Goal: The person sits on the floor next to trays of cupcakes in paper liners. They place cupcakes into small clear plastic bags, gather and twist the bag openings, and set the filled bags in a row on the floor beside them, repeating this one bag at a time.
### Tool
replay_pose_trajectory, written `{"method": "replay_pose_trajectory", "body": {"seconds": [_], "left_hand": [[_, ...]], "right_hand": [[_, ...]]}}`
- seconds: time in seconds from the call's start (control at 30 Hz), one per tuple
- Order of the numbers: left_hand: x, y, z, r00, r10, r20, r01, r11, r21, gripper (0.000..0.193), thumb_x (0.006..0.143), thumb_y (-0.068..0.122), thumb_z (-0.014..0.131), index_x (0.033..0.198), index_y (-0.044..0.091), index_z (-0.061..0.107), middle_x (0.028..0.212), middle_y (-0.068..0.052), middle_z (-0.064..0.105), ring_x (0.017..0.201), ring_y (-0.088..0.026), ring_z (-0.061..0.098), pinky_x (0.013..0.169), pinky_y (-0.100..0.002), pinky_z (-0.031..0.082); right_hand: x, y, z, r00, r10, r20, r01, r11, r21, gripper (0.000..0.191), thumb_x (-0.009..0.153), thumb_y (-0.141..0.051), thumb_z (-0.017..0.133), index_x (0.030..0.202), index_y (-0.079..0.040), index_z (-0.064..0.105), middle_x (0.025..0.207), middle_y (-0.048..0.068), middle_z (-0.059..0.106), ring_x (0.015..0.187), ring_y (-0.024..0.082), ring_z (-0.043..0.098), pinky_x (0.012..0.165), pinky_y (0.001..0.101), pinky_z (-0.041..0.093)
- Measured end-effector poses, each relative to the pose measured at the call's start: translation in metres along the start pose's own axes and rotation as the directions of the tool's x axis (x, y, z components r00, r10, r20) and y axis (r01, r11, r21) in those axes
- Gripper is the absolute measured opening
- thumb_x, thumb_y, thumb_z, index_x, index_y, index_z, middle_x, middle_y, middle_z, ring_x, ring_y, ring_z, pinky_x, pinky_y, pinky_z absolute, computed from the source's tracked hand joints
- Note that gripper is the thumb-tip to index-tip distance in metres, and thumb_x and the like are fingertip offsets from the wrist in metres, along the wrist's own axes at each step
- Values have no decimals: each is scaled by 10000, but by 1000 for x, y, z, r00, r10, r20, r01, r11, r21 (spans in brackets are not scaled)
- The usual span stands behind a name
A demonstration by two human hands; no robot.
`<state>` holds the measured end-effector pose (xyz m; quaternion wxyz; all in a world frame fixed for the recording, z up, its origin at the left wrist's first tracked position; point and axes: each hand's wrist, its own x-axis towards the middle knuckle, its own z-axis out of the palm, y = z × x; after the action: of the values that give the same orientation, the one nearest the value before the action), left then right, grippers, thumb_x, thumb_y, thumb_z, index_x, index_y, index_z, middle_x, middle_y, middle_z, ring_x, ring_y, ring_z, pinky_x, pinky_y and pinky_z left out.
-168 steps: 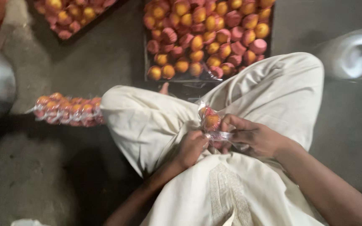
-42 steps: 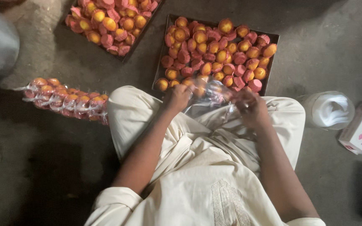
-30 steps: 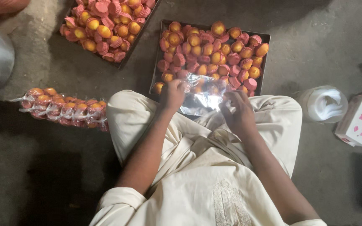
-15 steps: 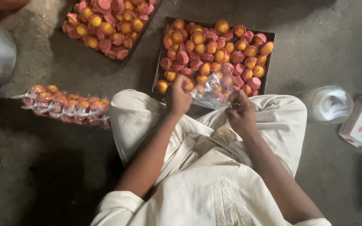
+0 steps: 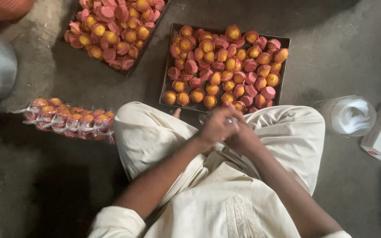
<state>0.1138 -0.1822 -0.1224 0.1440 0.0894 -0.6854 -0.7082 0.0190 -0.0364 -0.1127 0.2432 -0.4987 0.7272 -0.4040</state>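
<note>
Clear plastic bag (image 5: 230,120), nearly hidden, gripped by both hands' (image 5: 229,130) closed grip.

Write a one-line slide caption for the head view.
Seated person's left hand and right hand meet in the lap, before a tray of small orange cupcakes, bagged ones nearby.

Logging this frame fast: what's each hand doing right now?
Left hand: closed, fingers curled over something small; what it grips cannot be told.
Right hand: closed, pressed against the left; contents hidden.
</note>
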Motion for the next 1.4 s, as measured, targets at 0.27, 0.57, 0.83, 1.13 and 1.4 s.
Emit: {"method": "replay_pose_trajectory", "body": {"seconds": [0.27,0.57,0.83,1.13,1.4], "left_hand": [[89,20,-142,957,36,-287,165,748,642,380,774,108,709,1117,136,548,1164,-107,628,1066,-322,625,904,-477,506],[165,-56,-173,793,-107,-600,485,706,515,853,796,188,724,1547,88,332,1381,-239,566,1232,-415,570,995,-476,498],[194,-80,-159,913,12,-408,362,438,823,530,823,151,716,1319,122,533,1466,-181,552,1236,-418,564,1007,-572,413],[198,-82,-183,775,-496,-391,322,843,-430,414,875,99,680,1274,21,602,1198,-109,658,1032,-246,682,832,-431,628],[122,6,-89,927,-373,37,251,544,-801,406,881,84,665,1277,54,579,1189,-83,675,1041,-243,694,917,-425,592]], "right_hand": [[91,6,-17,965,242,-98,-243,970,2,364,891,-226,718,1234,-118,659,1073,124,690,956,312,714,853,433,577],[204,45,36,885,217,-411,-355,887,-296,462,829,-167,751,1254,-96,582,1134,229,595,962,455,614,776,552,509],[251,67,49,979,-26,-204,-61,912,-406,496,814,-35,747,1273,-127,585,1263,253,560,1023,454,593,864,530,527],[229,78,1,832,442,-336,-149,761,631,367,915,34,731,1246,-38,590,1161,0,600,978,90,621,807,242,557],[140,-37,-28,810,311,-497,83,778,623,431,981,91,632,1380,-4,501,1307,56,567,1060,104,608,838,241,547]]}}
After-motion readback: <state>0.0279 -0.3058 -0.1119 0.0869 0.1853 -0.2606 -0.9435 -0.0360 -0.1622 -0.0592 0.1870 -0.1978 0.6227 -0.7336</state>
